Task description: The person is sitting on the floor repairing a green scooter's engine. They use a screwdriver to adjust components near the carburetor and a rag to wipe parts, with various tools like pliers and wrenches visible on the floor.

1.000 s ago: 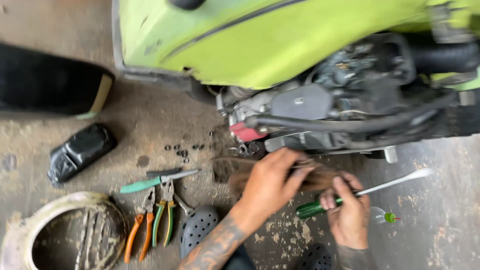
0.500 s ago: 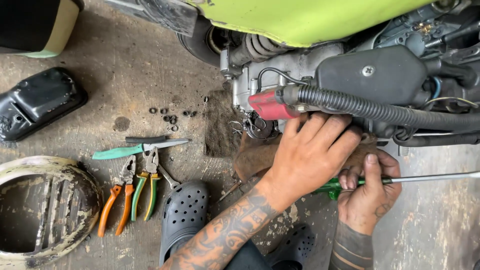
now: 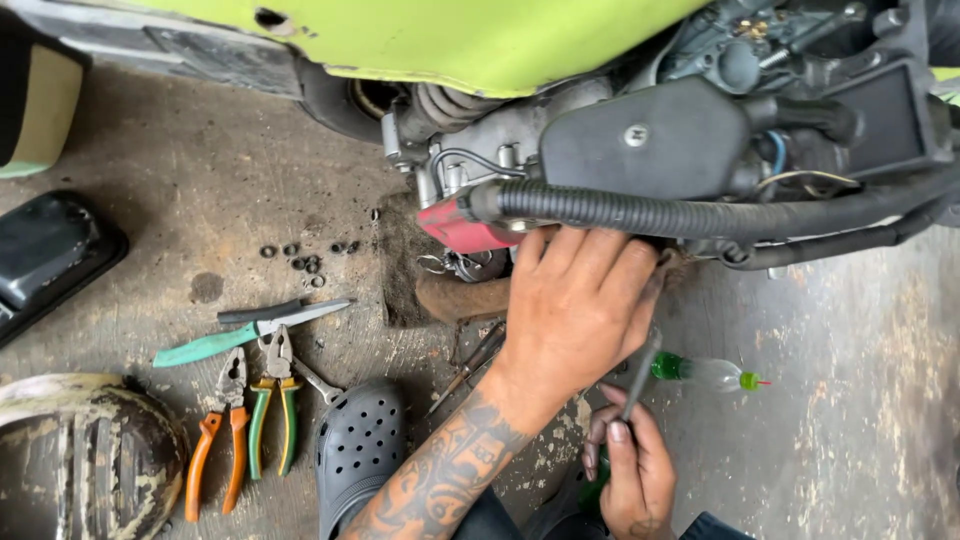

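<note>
My left hand (image 3: 580,310), on a tattooed forearm, lies over a rusty brown part (image 3: 462,298) under the scooter engine (image 3: 640,140), its fingertips against the black corrugated hose (image 3: 700,215). Its palm is hidden, so any grip cannot be seen. My right hand (image 3: 630,475) sits lower, closed on a green-handled screwdriver (image 3: 640,375) whose shaft points up toward the engine beside my left hand. A red part (image 3: 460,230) sits at the hose's left end.
On the concrete floor to the left lie orange pliers (image 3: 215,440), green-yellow pliers (image 3: 272,400), a teal-handled tool (image 3: 210,345) and several small black rings (image 3: 300,262). A grey clog (image 3: 360,440), a round dirty cover (image 3: 80,450), a black cover (image 3: 45,255) and a small bottle (image 3: 705,373) are nearby.
The view has drawn closer to the engine. The screwdriver has swung from lying sideways to pointing up, and my right hand has dropped lower. My left hand stays under the hose.
</note>
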